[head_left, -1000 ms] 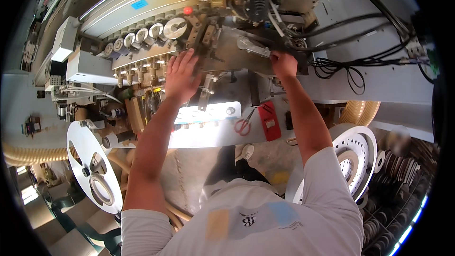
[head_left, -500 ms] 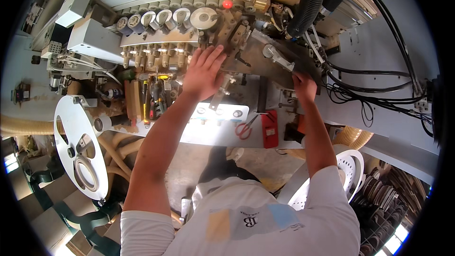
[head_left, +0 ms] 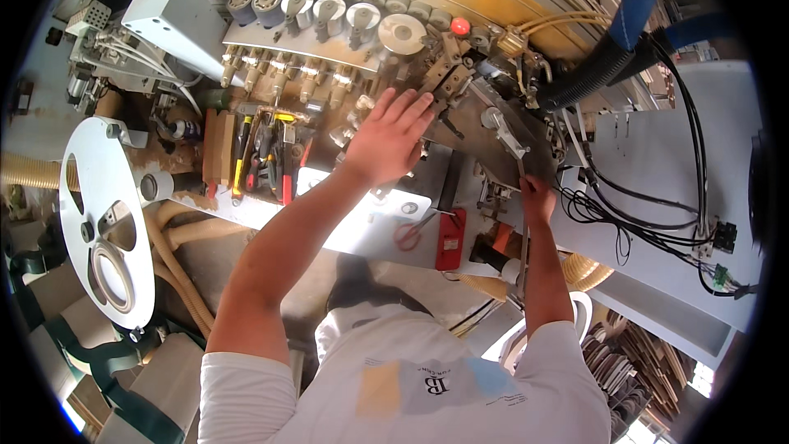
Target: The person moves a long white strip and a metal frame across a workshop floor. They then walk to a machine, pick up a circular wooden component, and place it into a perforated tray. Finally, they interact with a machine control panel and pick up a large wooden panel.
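My left hand (head_left: 386, 138) lies palm down over the machine bed with its fingers stretched out, the tips beside a dark metal clamp block (head_left: 448, 78). Whether it presses on anything underneath is hidden. Farther right, the fingers of my right hand (head_left: 538, 199) are closed around a thin grey strip (head_left: 523, 238), which runs down beside my forearm. Just beyond that hand is the end of a silvery metal arm (head_left: 511, 141), mounted on a flat brown metal plate (head_left: 468, 123). A red ball knob (head_left: 460, 26) stands behind the clamp block.
Round rollers (head_left: 362, 20) and brass fittings (head_left: 283, 70) line the back left. Screwdrivers and pliers (head_left: 265, 152) lie left of my left arm. Red-handled scissors (head_left: 408, 236) and a red case (head_left: 450, 240) rest at the front edge. Black cables (head_left: 608, 205) and a ribbed hose (head_left: 588, 78) crowd the right.
The whole view has shifted. My right hand has come nearer to me with the strip, which now shows along my forearm. My left hand keeps about the same place, fingers stretched.
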The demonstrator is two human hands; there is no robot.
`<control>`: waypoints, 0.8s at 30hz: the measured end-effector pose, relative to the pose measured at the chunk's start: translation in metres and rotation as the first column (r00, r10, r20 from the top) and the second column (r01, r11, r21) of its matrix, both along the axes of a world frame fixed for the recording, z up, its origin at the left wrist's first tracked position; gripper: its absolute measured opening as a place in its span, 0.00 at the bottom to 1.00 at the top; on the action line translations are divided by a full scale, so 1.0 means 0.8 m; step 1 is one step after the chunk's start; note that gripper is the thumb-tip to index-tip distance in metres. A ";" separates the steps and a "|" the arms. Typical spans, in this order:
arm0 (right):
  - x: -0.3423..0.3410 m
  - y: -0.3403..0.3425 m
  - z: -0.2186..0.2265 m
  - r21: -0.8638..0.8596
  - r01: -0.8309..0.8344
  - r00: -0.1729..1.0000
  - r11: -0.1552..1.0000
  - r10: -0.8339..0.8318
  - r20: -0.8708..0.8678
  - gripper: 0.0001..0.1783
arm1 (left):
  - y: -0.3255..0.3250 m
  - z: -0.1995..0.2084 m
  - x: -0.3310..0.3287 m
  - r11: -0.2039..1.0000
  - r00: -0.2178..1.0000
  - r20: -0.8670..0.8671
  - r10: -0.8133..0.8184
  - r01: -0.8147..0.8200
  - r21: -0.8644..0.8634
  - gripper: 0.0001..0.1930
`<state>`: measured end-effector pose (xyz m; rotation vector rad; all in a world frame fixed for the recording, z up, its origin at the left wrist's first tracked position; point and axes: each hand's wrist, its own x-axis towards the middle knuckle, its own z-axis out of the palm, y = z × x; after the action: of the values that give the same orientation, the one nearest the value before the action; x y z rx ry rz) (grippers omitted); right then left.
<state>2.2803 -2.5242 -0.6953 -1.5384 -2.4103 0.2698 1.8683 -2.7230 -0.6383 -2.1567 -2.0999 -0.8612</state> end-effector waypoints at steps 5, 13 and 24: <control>-0.038 0.059 -0.036 0.008 0.022 0.999 1.000 -0.022 0.050 0.16 | -0.004 0.004 -0.001 1.000 1.000 0.007 -0.011 0.011 0.000 0.30; -0.035 0.012 0.027 -0.068 0.113 0.932 0.991 -0.082 0.353 0.16 | -0.010 -0.005 -0.013 0.999 1.000 -0.006 0.014 -0.014 0.038 0.32; -0.051 0.053 -0.009 -0.045 0.062 0.972 0.997 -0.050 0.230 0.20 | -0.005 -0.003 -0.018 0.989 0.980 0.198 0.013 -0.042 0.141 0.26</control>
<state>2.2393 -2.4819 -0.7026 -1.7447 -2.5445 0.1513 1.8539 -2.7274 -0.6404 -2.0411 -2.0693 -1.2289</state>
